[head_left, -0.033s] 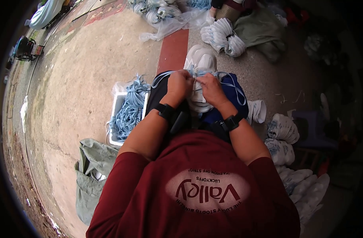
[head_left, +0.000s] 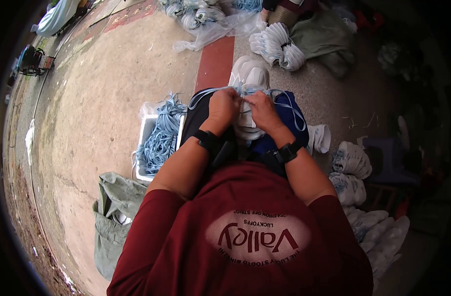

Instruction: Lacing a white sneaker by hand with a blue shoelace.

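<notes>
1. The hands and curled fingers cover much of the lacing on the white sneaker; its heel end is hard to make out.
2. The left hand bends its fingers inward over the sneaker's left side; whether they pinch the light-blue lace cannot be told.
3. The right hand brings thumb and forefinger in beside the left; what lies between these fingertips is too small to tell.
4. At the far edge, a co-worker is cut off by the picture.
5. The sneaker lies between the person's knees, toe pointing far, long axis running near to far.
6. It is white with a rounded, panelled toe; more white toes crowd just behind it.
7. The lace crosses it sideways, looping out left and right over the dark trouser leg and blue cloth.
</notes>
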`<state>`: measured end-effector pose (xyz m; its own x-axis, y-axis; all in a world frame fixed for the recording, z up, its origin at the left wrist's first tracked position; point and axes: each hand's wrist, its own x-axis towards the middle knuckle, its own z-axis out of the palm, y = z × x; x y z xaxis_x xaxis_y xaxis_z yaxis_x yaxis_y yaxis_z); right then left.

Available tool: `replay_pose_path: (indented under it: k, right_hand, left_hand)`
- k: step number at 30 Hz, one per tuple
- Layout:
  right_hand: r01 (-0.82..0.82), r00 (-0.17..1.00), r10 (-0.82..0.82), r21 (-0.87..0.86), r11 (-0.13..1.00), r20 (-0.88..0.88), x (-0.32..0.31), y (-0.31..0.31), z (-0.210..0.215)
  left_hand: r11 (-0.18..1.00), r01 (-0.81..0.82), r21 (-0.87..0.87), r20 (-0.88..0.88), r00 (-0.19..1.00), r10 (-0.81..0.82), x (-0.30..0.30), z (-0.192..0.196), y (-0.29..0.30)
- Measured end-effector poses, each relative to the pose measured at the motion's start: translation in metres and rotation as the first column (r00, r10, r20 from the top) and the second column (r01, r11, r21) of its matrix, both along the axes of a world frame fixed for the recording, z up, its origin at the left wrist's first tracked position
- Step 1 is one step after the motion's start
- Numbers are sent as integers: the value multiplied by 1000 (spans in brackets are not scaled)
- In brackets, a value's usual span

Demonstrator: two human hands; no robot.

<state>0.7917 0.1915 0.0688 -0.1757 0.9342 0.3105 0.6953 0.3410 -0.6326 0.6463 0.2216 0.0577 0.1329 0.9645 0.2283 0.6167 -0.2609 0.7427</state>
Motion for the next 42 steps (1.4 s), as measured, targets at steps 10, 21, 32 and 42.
replay_pose_path:
  k: [10,21,32,42]
  right_hand:
    - [24,1000,-24,8,1000,18,1,4,-4]
    - [164,924,-198,128,978,328,-24,1,3]
    - [-149,979,147,3,989,138,38,-53,32]
    - [-71,977,79,48,996,-199,26,-24,37]
  left_hand:
    - [998,54,-24,-75,996,-56,1,8,-4]
    - [992,117,-37,63,991,-114,-3,2,-8]
    - [945,234,230,198,939,-281,-11,6,-16]
    - [906,361,219,48,924,-380,-14,26,-18]
